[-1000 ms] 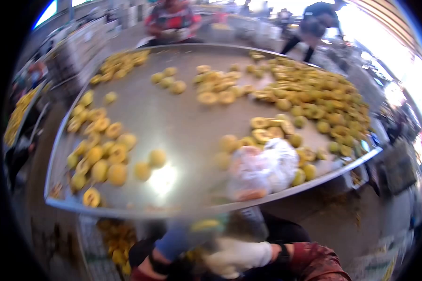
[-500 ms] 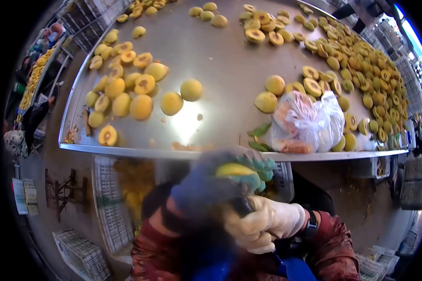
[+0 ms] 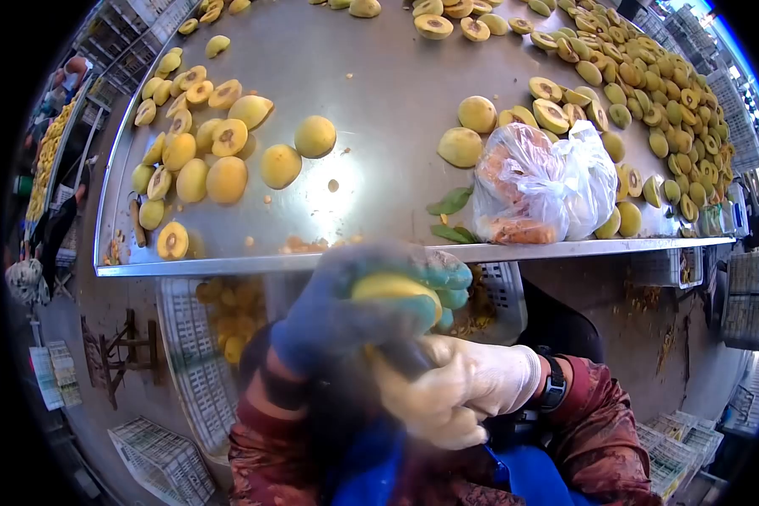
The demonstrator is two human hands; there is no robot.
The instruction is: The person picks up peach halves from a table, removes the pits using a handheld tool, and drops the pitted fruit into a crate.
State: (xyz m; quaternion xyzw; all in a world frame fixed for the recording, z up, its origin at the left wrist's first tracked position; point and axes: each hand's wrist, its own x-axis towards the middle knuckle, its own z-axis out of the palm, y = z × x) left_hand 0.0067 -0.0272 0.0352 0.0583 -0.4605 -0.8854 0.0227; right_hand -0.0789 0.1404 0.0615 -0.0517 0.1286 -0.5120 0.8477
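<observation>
My left hand (image 3: 354, 295), in a blue-grey glove with green fingers, is wrapped round a yellow peach (image 3: 396, 289) just below the table's front edge. Right beneath it, my right hand (image 3: 455, 388) wears a white glove and grips a dark-handled tool (image 3: 406, 357). The handle points up toward the peach; motion blur and the fingers hide the tool's working end. On the steel table (image 3: 371, 118) beyond lie whole and halved peaches, among them a cut half (image 3: 173, 241) near the front left edge and two whole ones side by side near the middle.
A tied clear plastic bag (image 3: 540, 190) rests at the table's front edge beside green leaves (image 3: 454, 201). Halved peaches (image 3: 666, 110) are heaped along the right side. Below stand a crate (image 3: 194, 371) with fruit and a wooden stool (image 3: 126, 350). Other people are at the far left.
Both hands, with the peach and the tool, have shifted slightly left in view. The table and its fruit appear a little higher and further left, as the camera has moved.
</observation>
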